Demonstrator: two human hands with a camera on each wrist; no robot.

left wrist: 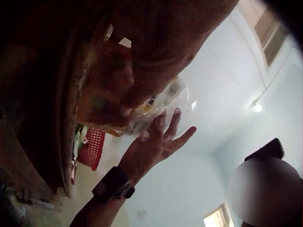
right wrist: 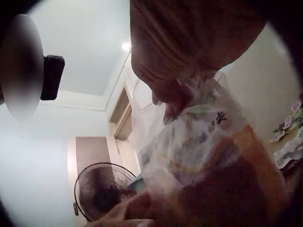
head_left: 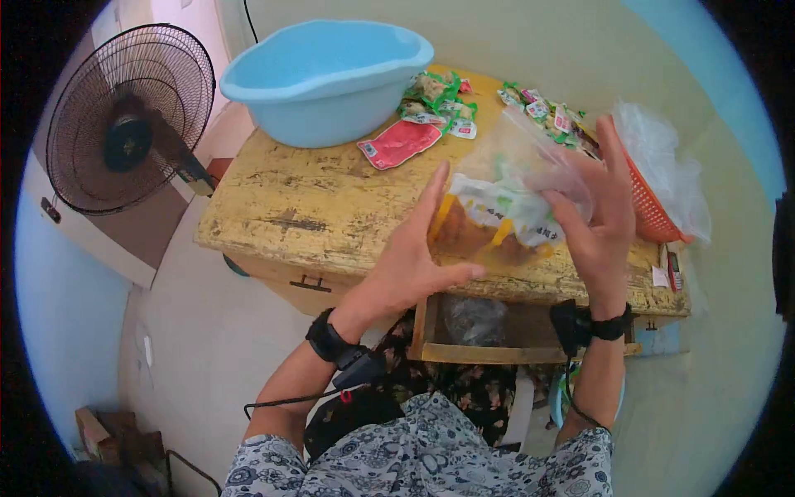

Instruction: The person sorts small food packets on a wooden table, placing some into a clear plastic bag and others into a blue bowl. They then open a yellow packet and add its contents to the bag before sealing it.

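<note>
A clear plastic bag point(head_left: 497, 228) with white, green and yellow printing and brown-orange contents is between my two hands, above the front of the yellow table. My left hand point(head_left: 406, 257) is at its left side, index finger and thumb spread straight and the other fingers hidden. My right hand point(head_left: 600, 219) pinches the bag's upper right part between thumb and a finger, index finger pointing up. In the left wrist view, the right hand point(left wrist: 149, 149) has its fingers fanned out by the clear plastic. The right wrist view shows fingertips point(right wrist: 168, 111) on the crumpled bag.
On the worn yellow table point(head_left: 281, 203) stand a light blue basin point(head_left: 331, 108) and a red basket point(head_left: 654, 203) with clear plastic bags. Small green packets point(head_left: 443, 103) and a flat red packet point(head_left: 402, 145) lie behind. An open drawer point(head_left: 530, 340) juts out in front; a fan point(head_left: 128, 124) stands left.
</note>
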